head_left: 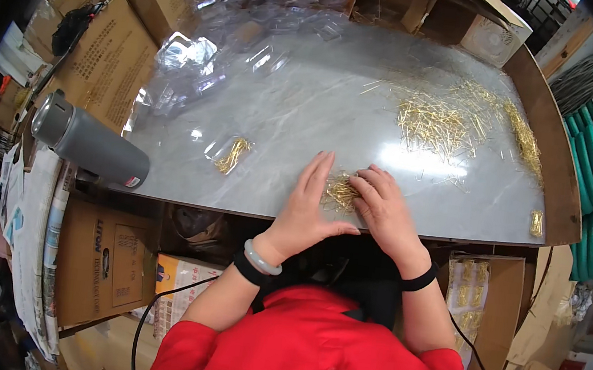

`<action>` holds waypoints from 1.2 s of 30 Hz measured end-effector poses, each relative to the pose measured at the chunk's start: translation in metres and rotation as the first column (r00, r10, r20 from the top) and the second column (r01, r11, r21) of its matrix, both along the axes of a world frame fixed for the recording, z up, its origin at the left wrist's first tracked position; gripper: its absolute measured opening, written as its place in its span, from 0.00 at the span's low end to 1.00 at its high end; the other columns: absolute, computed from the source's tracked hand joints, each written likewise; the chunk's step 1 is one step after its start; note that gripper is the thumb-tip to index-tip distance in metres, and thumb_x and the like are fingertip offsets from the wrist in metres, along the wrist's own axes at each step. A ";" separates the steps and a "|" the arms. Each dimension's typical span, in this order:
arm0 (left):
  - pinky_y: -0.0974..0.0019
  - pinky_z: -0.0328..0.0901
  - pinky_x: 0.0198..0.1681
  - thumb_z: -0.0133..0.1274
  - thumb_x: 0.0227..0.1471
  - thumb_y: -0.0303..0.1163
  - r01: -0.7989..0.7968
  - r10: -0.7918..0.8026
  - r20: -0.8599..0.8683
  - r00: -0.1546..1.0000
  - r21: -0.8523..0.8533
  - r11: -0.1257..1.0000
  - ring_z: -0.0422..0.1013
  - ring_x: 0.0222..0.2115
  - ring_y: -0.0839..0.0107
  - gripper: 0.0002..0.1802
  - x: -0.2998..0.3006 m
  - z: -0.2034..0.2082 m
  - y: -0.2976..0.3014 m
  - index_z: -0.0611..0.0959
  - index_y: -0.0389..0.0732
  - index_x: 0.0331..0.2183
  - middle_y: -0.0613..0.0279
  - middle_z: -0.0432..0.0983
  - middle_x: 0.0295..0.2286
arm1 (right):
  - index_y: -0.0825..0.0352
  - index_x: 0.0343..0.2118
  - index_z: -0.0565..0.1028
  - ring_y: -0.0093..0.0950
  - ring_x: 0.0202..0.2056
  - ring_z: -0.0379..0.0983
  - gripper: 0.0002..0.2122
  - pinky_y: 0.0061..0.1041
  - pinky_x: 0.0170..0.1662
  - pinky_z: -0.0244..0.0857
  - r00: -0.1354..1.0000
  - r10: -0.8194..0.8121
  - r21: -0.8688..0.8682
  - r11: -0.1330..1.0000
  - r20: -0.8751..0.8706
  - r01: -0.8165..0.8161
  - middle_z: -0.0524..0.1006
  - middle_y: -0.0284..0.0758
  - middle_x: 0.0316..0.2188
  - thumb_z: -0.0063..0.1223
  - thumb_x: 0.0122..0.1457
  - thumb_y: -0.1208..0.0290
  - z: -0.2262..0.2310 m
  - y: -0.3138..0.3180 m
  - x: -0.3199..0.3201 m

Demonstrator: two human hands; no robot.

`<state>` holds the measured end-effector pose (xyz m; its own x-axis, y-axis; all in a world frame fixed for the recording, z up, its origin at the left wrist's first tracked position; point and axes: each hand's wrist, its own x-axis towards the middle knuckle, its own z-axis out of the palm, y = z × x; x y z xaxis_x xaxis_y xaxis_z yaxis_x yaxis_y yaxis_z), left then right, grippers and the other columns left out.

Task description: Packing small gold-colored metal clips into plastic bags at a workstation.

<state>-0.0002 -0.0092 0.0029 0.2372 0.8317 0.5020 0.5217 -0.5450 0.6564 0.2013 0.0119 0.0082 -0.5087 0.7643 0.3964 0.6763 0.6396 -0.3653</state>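
A small heap of thin gold wire pins (339, 193) lies near the front edge of the grey tabletop (298, 105), between my two hands. My left hand (306, 212) stands along the heap's left side, its fingers stretched upward and its thumb pointing right beneath the pins. From the other side my right hand (387, 213) bends its fingers loosely over the heap's right part, touching it; the fingertips partly hide pins. Left of my hands, a clear plastic blister shell (246, 162) has a bunch of gold pins in it.
A larger spread of loose gold pins (435, 124) covers the right side. Clear plastic shells (216, 52) pile up at the back left. A grey bottle (100, 144) leans over the left edge. A cardboard wall (554, 134) borders the right, with a small pin bundle (536, 223) beside it.
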 end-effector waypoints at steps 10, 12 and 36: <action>0.54 0.61 0.50 0.71 0.36 0.48 -0.242 0.262 -0.290 0.920 0.101 0.965 0.65 0.44 0.55 0.31 -0.009 0.000 -0.035 0.80 0.38 0.39 0.57 0.71 0.41 | 0.66 0.48 0.73 0.45 0.54 0.68 0.14 0.39 0.54 0.65 0.975 -0.173 -0.018 0.985 -0.141 0.172 0.72 0.42 0.47 0.56 0.59 0.74 0.000 -0.004 -0.007; 0.54 0.60 0.50 0.71 0.35 0.49 -0.261 0.274 -0.321 0.906 0.084 0.962 0.65 0.44 0.55 0.32 -0.004 0.004 -0.030 0.80 0.39 0.39 0.58 0.71 0.41 | 0.66 0.51 0.72 0.46 0.56 0.66 0.18 0.41 0.57 0.63 0.967 -0.186 -0.108 0.980 -0.174 0.169 0.71 0.44 0.50 0.58 0.58 0.71 0.000 -0.005 -0.004; 0.56 0.67 0.47 0.66 0.42 0.29 0.041 -0.202 -0.321 0.925 -0.444 0.895 0.72 0.44 0.52 0.32 0.004 0.033 0.042 0.75 0.31 0.50 0.47 0.71 0.43 | 0.68 0.56 0.68 0.48 0.60 0.62 0.26 0.42 0.63 0.57 0.999 0.033 -0.015 0.999 -0.006 -0.033 0.68 0.45 0.57 0.61 0.55 0.69 0.010 -0.005 0.021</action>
